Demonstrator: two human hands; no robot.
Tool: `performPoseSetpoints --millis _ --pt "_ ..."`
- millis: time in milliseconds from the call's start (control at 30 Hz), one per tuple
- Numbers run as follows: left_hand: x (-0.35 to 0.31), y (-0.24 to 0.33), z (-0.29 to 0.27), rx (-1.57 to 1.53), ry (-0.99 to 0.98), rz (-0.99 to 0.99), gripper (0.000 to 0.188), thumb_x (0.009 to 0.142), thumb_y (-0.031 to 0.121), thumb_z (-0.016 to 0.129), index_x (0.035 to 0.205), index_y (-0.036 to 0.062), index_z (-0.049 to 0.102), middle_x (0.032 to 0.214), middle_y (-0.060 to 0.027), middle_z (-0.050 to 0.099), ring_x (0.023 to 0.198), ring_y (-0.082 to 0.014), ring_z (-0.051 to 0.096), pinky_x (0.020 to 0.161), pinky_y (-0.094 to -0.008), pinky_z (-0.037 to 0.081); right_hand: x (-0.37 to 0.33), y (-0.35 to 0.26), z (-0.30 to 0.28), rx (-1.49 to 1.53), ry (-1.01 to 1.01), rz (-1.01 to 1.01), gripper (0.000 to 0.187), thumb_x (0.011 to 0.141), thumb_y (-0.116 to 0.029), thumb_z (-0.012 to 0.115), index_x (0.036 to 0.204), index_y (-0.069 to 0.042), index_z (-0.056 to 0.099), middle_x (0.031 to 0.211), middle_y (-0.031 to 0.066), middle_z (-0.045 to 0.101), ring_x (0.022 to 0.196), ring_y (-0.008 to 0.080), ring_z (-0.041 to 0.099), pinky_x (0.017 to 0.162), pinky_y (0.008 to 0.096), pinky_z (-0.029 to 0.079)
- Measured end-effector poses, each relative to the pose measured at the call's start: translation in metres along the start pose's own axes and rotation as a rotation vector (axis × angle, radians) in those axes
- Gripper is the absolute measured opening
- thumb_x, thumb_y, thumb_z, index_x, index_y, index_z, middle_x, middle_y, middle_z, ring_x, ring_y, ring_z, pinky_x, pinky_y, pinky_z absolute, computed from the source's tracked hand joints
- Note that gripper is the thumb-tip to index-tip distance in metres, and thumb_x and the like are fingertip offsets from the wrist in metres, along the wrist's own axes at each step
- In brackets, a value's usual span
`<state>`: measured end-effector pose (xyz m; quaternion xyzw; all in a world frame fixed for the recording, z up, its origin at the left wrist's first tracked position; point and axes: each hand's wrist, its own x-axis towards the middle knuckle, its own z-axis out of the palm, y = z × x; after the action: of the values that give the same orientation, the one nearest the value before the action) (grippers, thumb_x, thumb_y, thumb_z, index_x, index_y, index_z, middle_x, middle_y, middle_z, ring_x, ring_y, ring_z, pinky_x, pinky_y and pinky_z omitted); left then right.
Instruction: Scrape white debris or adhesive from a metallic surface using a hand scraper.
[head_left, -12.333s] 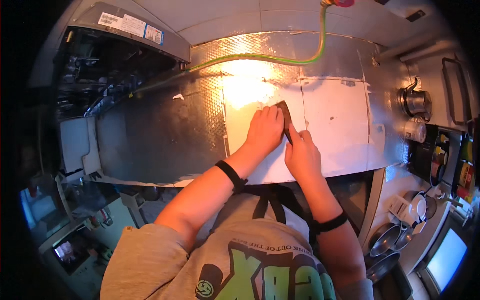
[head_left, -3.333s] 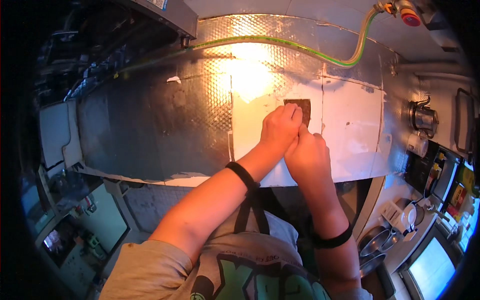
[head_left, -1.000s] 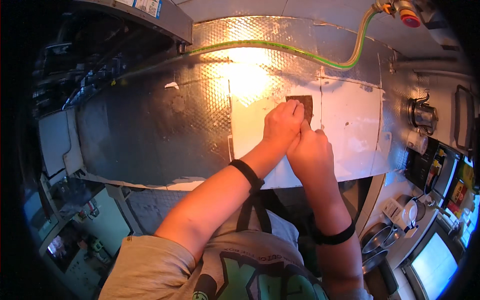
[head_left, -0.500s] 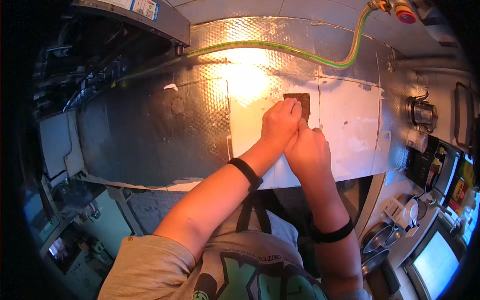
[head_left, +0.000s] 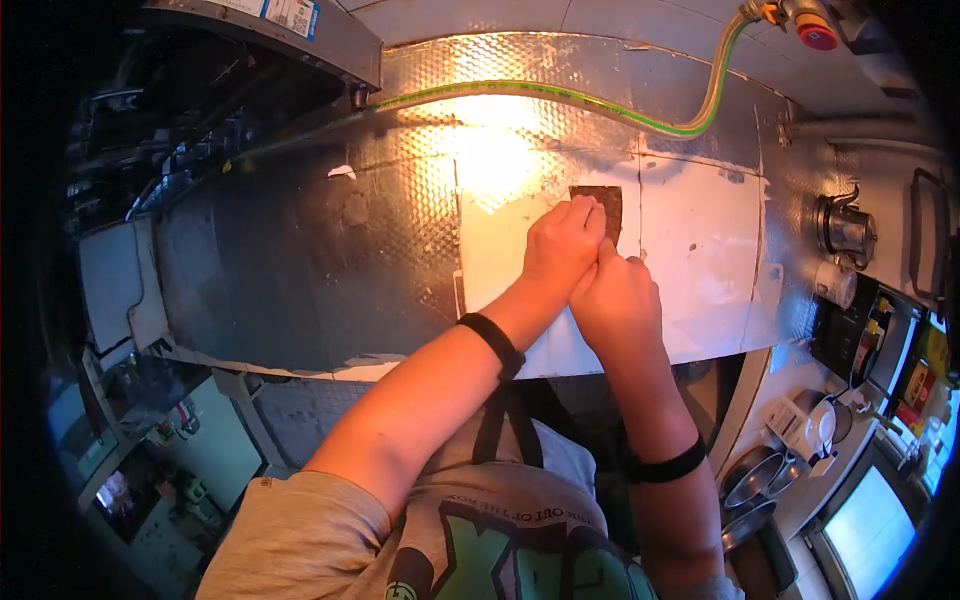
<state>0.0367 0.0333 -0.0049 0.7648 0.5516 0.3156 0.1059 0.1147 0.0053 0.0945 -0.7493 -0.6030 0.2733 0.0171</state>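
Note:
A scraper with a dark, worn, squared blade (head_left: 608,207) lies against a white part of the worktop (head_left: 700,230), its blade pointing away from me. My left hand (head_left: 566,240) is closed over the lower part of the blade, its fingers bent and pressed down. Just below and to the right, my right hand (head_left: 617,300) is wrapped round the scraper's handle, which the fingers hide. The two hands touch each other. Embossed silver foil (head_left: 500,70) covers the back of the worktop, with a ragged edge along the white part.
A clear hose with a green stripe (head_left: 540,92) runs across the back to a red-capped valve (head_left: 815,32). A metal box (head_left: 340,40) overhangs the back left. At right stand a metal kettle (head_left: 848,232), a white tub (head_left: 834,284) and several metal bowls (head_left: 752,482).

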Motion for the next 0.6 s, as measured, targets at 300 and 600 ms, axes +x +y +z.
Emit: performPoseSetpoints --millis 300,600 --pt "0.003 0.003 0.004 -0.016 -0.003 -0.011 0.025 0.070 0.008 0.066 0.095 0.0031 0.068 0.094 -0.0055 0.064 0.081 -0.0210 0.065 0.066 -0.0320 0.057 0.000 -0.001 -0.009 -0.034 -0.061 0.012 0.026 0.089 -0.014 0.056 0.106 0.004 0.062 0.086 0.0298 0.064 0.080 0.0474 0.068 0.073 0.0522 0.056" --pt "0.006 0.005 0.007 0.008 -0.008 -0.026 0.020 0.073 0.008 0.066 0.093 0.0050 0.068 0.093 -0.0042 0.064 0.079 -0.0207 0.066 0.063 -0.0320 0.057 0.004 0.006 -0.004 -0.028 0.001 -0.001 0.028 0.093 -0.020 0.051 0.105 0.001 0.065 0.083 0.0337 0.064 0.081 0.0518 0.064 0.075 0.0579 0.052"
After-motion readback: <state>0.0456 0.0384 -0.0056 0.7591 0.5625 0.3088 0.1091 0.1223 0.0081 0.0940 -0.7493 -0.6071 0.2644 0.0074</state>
